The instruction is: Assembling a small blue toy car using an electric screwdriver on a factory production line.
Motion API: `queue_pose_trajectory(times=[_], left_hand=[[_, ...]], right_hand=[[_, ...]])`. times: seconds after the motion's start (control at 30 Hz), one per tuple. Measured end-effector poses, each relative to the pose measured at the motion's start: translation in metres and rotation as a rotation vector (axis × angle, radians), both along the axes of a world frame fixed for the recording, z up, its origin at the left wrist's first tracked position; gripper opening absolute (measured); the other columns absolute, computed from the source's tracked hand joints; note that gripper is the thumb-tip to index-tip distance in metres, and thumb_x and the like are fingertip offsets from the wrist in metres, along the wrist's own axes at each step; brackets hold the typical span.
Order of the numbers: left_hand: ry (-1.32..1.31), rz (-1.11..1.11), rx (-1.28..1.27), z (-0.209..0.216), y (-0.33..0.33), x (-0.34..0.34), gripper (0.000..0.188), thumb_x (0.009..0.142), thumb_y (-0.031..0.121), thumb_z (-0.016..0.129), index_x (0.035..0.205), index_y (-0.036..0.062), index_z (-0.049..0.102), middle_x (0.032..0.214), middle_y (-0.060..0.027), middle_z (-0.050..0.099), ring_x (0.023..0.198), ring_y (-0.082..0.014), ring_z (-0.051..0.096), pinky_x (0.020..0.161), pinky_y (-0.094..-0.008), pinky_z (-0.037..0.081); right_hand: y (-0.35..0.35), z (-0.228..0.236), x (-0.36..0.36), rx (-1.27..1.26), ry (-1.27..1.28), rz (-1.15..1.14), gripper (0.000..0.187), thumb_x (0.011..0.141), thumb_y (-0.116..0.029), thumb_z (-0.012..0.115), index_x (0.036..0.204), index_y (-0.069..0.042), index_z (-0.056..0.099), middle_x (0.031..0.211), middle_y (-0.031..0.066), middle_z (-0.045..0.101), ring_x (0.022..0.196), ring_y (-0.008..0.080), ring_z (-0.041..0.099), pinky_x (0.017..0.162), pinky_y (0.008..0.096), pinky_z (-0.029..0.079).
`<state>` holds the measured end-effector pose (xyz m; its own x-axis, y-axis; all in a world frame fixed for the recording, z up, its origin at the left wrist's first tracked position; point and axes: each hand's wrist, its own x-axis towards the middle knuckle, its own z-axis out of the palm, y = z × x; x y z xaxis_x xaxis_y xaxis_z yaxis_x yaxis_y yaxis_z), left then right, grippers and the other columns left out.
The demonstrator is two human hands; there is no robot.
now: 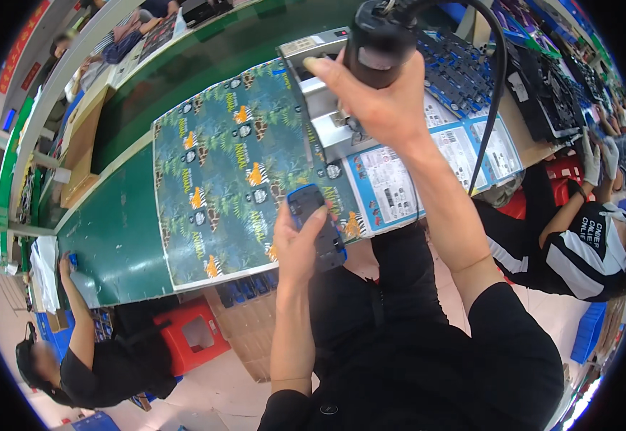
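My left hand (297, 248) grips an oblong plastic toy-car chassis (330, 246), black with blue edges, its thumb across the upper face. The piece is tilted over the near edge of the mat. My right hand (392, 108) is wrapped round an upright black electric screwdriver (379, 54) with a thick cable. Its thumb sticks out to the left, and the hand hides the tool's tip. Just below that hand is a silver metal box (334, 133), apparently a screw feeder. The two hands are apart.
A jungle-patterned sheet (234, 172) covers the green bench (123, 230). Printed blue-and-white sheets (388, 190) lie at right. Beyond them are rows of similar chassis (460, 75) and black trays (546, 100). The black cable (498, 93) loops down on the right. Co-workers sit on both sides, near a red stool (191, 337).
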<state>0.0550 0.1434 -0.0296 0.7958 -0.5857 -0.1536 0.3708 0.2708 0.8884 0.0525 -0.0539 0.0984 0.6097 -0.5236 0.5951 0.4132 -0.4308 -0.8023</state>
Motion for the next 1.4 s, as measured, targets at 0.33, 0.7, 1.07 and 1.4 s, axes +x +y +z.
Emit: queue_pose_trajectory(times=[0.33,0.7,1.07,1.4], left_hand=[[-0.008,-0.072,-0.059,0.0,0.0,0.003,0.029,0.087,0.003,0.068,0.113,-0.0018,0.057,0.1,-0.0124,0.068,0.081,-0.0165,0.067,0.071,-0.0305,0.057],[-0.006,-0.039,-0.002,-0.001,-0.003,-0.003,0.03,0.088,0.009,0.071,0.111,-0.001,0.054,0.091,-0.0115,0.067,0.07,-0.0165,0.067,0.064,-0.0291,0.056],[-0.089,-0.045,0.04,0.002,-0.004,-0.003,0.032,0.086,0.01,0.073,0.109,-0.0024,0.055,0.091,-0.0108,0.068,0.069,-0.0143,0.066,0.061,-0.0274,0.056],[-0.091,-0.066,0.045,-0.001,-0.004,0.0,0.032,0.085,0.011,0.074,0.108,-0.003,0.057,0.088,-0.0093,0.068,0.068,-0.0136,0.066,0.061,-0.0269,0.055]], right_hand=[[0.027,-0.012,-0.052,0.528,-0.243,0.341,0.017,0.086,-0.011,0.07,0.081,-0.003,0.056,0.058,0.0036,0.053,0.044,0.0122,0.051,0.05,0.0275,0.046],[0.062,-0.02,-0.047,0.417,-0.362,0.377,0.015,0.088,-0.007,0.068,0.09,0.0,0.055,0.061,0.0051,0.056,0.049,0.0115,0.054,0.053,0.0271,0.049],[0.069,-0.029,-0.046,0.254,-0.179,0.322,0.015,0.09,-0.005,0.063,0.088,-0.002,0.048,0.067,0.0077,0.053,0.051,0.0122,0.051,0.057,0.031,0.05],[0.072,-0.029,-0.041,0.354,-0.315,0.297,0.016,0.078,-0.002,0.077,0.08,-0.003,0.061,0.066,0.0018,0.058,0.051,0.0062,0.052,0.048,0.0211,0.038]])
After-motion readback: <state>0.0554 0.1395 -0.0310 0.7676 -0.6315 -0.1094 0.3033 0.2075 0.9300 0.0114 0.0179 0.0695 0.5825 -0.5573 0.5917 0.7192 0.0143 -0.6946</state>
